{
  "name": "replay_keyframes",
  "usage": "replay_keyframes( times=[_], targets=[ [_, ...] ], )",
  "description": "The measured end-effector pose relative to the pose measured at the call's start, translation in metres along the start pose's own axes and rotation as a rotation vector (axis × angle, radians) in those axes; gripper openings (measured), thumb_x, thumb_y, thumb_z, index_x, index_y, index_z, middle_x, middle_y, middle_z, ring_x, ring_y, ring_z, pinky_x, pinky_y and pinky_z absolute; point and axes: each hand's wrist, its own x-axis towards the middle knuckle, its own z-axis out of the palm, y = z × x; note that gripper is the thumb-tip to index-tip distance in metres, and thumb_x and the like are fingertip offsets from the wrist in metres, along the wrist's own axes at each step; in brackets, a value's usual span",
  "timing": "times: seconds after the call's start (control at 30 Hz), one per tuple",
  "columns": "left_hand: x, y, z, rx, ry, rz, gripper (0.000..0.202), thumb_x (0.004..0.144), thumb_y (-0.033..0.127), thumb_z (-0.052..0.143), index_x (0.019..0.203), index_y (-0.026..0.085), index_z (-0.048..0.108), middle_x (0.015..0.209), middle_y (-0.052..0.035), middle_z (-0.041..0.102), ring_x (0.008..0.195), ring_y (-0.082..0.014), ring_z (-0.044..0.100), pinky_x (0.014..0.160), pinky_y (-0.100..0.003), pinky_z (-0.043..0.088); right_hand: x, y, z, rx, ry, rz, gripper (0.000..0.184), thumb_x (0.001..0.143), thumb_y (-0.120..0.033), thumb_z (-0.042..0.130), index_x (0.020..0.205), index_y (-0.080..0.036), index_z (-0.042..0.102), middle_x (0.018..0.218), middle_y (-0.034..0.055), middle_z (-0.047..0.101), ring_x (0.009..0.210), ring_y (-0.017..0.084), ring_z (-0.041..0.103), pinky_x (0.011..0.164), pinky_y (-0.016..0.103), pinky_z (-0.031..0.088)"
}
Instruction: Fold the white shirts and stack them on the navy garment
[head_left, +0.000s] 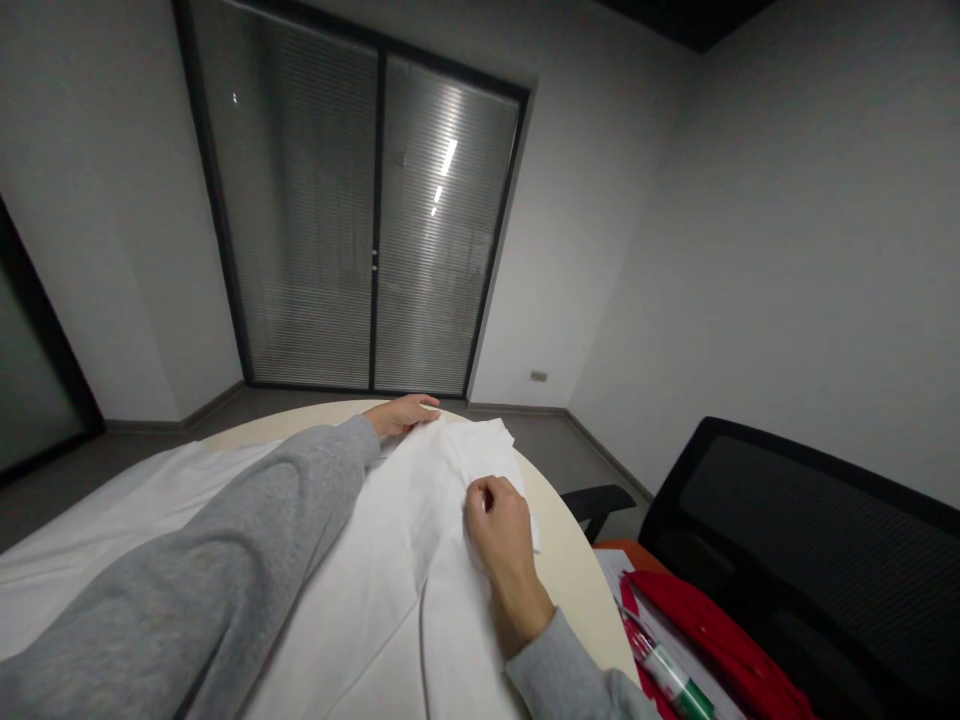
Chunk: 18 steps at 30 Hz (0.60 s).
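A white cloth (405, 540) lies spread over a round beige table (570, 570). My left hand (403, 413), in a grey sleeve, reaches across to the cloth's far edge and lies flat on it with the fingers stretched out. My right hand (501, 530) rests on the cloth near the table's right edge, its fingers curled in a pinch on a fold of the fabric. A folded end of the cloth (487, 445) lies between the two hands.
A black mesh chair (810, 540) stands at the right, with red fabric (712, 630), papers and a green-and-white pen (667, 675) on an orange surface beside it. Dark-framed glass doors with blinds (367, 220) fill the far wall.
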Motion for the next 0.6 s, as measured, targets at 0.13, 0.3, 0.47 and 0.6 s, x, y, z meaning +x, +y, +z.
replay_keyframes(
  times=[0.13, 0.3, 0.47, 0.6],
  targets=[
    [-0.01, -0.005, -0.01, 0.016, -0.069, 0.043, 0.077, 0.062, 0.034, 0.096, 0.13, 0.016, 0.066, 0.091, -0.0048, 0.076, 0.077, -0.0177, 0.068, 0.07, -0.027, 0.051, 0.001, 0.006, 0.004, 0.01, -0.015, 0.017, 0.033, 0.088, -0.019, 0.05, 0.115, -0.018, 0.07, 0.09, 0.0058, 0.072, 0.084, 0.024, 0.063, 0.079, 0.034, 0.042],
    [0.001, -0.009, 0.01, 0.059, -0.029, 0.215, 0.058, 0.075, 0.045, 0.084, 0.121, 0.013, 0.068, 0.094, -0.0056, 0.074, 0.074, -0.0152, 0.064, 0.067, -0.026, 0.048, 0.002, 0.008, 0.004, -0.041, -0.038, 0.005, 0.043, 0.086, -0.013, 0.048, 0.122, -0.019, 0.071, 0.095, 0.008, 0.072, 0.093, 0.027, 0.061, 0.085, 0.037, 0.041],
    [0.017, -0.015, 0.032, 0.216, -0.013, 0.314, 0.034, 0.074, 0.038, 0.08, 0.096, 0.013, 0.073, 0.075, -0.0002, 0.069, 0.067, -0.0145, 0.058, 0.064, -0.025, 0.045, 0.002, 0.004, 0.002, -0.118, -0.124, -0.013, 0.038, 0.091, -0.011, 0.045, 0.105, -0.022, 0.079, 0.094, 0.0063, 0.073, 0.097, 0.026, 0.06, 0.089, 0.037, 0.038],
    [0.018, -0.023, 0.036, 0.344, 0.032, 0.354, 0.031, 0.083, 0.036, 0.07, 0.105, 0.014, 0.072, 0.086, -0.0035, 0.073, 0.08, -0.0185, 0.064, 0.076, -0.028, 0.05, 0.002, 0.0, 0.003, -0.163, -0.135, 0.003, 0.036, 0.091, -0.011, 0.049, 0.106, -0.022, 0.08, 0.096, 0.0069, 0.074, 0.097, 0.027, 0.061, 0.088, 0.037, 0.037]
  ],
)
